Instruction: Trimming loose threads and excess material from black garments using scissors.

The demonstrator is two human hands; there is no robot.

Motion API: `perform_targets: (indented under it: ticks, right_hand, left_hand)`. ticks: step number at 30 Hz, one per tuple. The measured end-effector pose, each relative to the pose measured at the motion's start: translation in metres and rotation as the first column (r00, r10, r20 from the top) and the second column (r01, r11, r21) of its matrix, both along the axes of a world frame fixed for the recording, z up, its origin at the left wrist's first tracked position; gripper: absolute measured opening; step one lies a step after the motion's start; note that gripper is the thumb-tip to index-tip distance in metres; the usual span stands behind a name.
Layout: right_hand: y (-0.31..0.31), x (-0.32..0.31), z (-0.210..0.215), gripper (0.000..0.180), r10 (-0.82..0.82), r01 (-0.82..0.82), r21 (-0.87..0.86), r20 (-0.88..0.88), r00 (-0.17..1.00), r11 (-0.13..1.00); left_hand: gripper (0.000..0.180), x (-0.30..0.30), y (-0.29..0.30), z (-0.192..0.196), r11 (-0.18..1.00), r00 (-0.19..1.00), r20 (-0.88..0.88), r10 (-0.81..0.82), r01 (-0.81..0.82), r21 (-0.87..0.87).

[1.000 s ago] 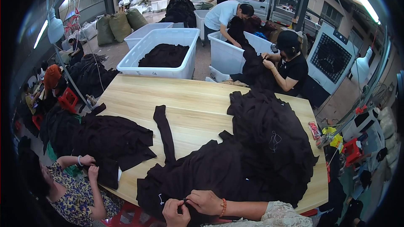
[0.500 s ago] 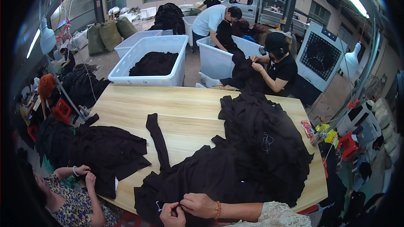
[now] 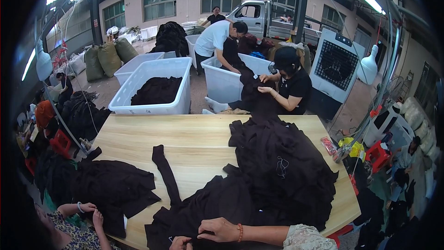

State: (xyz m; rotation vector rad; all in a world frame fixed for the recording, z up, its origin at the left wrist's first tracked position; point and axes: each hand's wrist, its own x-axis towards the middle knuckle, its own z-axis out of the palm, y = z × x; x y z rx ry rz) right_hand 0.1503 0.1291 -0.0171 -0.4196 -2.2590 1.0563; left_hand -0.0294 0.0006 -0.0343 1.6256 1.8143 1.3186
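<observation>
A dark garment [image 3: 210,203] lies crumpled at the near edge of the table, one sleeve [image 3: 166,173] stretched out away from me. Over its near part, my right hand [image 3: 219,230] is closed with fingers and thumb pinched together; a beaded bracelet circles that wrist. My left hand [image 3: 180,243], partly cut off by the lower edge, is also closed on the dark cloth just left of it. A small white-blue loop of thread shows beside the left fingers. Farther right, more dark garments [image 3: 282,176] form a heap with a pale tangle of thread on top.
The wooden table [image 3: 129,134] holds another dark garment pile [image 3: 111,183] at left, beside a co-worker's hands [image 3: 92,213]. Beyond stand white plastic bins [image 3: 152,110]. A co-worker in a black cap [image 3: 289,81] handles dark cloth at the far edge. A red packet [image 3: 329,146] lies at right.
The view has tilted up, so the table sits lower in the picture. My right hand has moved a little away and to the right, widening the gap from my left hand.
</observation>
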Motion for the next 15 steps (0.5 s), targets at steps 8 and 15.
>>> perform_targets:
  ticks: [8,15]
  right_hand:
    - [-0.005,-0.017,-0.005,0.015,-0.253,0.241,0.081,0.23,0.94,0.967]
    - [-0.021,-0.034,-0.002,0.025,-0.099,0.093,-0.092,-0.059,0.993,0.991]
  left_hand:
    - [0.007,-0.005,0.003,-0.013,0.996,0.99,0.123,0.071,-0.064,-0.058]
    - [0.008,-0.001,0.01,0.01,0.991,0.95,0.307,0.061,-0.022,-0.13]
